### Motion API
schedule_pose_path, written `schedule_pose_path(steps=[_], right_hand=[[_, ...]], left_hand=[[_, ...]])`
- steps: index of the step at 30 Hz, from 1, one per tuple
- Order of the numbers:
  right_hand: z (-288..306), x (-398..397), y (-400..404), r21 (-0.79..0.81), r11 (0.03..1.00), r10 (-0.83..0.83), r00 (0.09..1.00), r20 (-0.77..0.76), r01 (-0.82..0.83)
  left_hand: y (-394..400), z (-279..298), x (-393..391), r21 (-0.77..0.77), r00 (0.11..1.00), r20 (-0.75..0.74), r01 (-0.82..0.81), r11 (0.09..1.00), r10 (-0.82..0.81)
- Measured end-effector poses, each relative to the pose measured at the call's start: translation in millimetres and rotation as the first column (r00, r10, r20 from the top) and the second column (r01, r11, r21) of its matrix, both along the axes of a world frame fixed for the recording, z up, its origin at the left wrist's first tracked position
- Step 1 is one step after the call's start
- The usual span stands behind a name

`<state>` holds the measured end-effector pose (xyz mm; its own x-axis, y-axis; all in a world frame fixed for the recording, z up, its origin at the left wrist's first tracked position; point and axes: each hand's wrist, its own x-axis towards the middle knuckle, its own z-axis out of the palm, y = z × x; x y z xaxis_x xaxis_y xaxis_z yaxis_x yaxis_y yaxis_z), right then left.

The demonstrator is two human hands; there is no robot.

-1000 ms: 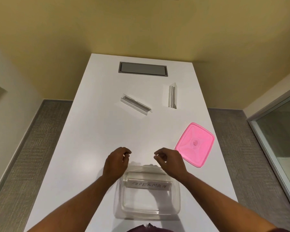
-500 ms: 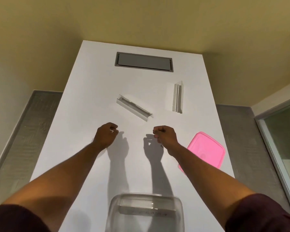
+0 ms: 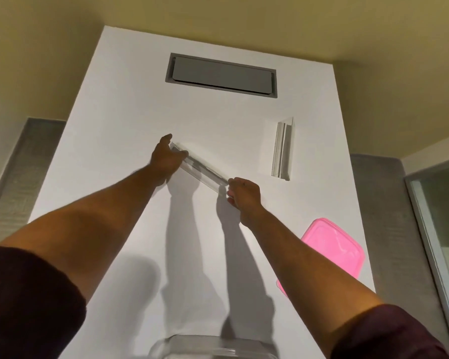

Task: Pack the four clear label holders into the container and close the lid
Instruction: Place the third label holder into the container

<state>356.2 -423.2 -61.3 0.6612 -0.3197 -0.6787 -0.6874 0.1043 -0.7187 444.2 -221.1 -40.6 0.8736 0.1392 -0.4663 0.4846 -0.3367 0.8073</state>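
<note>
My left hand [image 3: 166, 158] and my right hand [image 3: 244, 193] each grip one end of a clear label holder [image 3: 201, 170] on the tabletop [image 3: 130, 104].

**Counts on tabletop**

2 holders out on the tabletop [image 3: 130, 104]: holder one [image 3: 201, 170] mid-table, holder two [image 3: 283, 149] near right edge. 1 pink lid [image 3: 332, 248] at right edge. 1 container [image 3: 213, 349] at near edge, contents unreadable. 1 grey hatch [image 3: 222, 75] at far end. 2 hands: left hand [image 3: 166, 158], right hand [image 3: 244, 194].
</note>
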Motion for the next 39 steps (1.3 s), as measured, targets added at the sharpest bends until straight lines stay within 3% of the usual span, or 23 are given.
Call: schedule_pose_path(steps=[9,13,17,21,25,30,35,39], right_hand=[[14,-23,0,-0.208,0.978,0.004,0.998,0.055,0.007],[23,-52,-9,-0.261,0.959,-0.096,0.993,0.073,0.112],[41,-84,-12,-0.180,0.952,-0.231,0.966,0.119,0.249],[60,-120,-11,-0.085,0.958,-0.259,0.954,0.148,0.273],[87,-155,-6,0.113,0.947,-0.317,0.929,0.191,0.300],[109,-197,-1,0.277,0.928,-0.318,0.915,0.246,0.248],[129,-235,19,0.456,0.855,-0.385,0.891,0.239,0.247],[133,-268,39,0.522,0.839,-0.325,0.911,0.253,0.155]], left_hand=[[-6,-2,-42,0.023,0.994,0.065,-0.093,0.995,0.092],[-11,5,-82,-0.015,0.991,0.076,-0.113,0.994,0.113],[-15,20,-127,-0.079,0.981,0.097,-0.160,0.984,0.167],[-19,41,-173,-0.188,0.961,0.080,-0.245,0.951,0.263],[-16,70,-210,-0.304,0.919,0.032,-0.365,0.880,0.393],[-13,106,-248,-0.353,0.870,0.091,-0.427,0.832,0.485],[-23,124,-288,-0.503,0.932,-0.112,-0.352,0.789,0.345],[-37,121,-323,-0.572,0.975,-0.088,-0.217,0.791,0.204]])
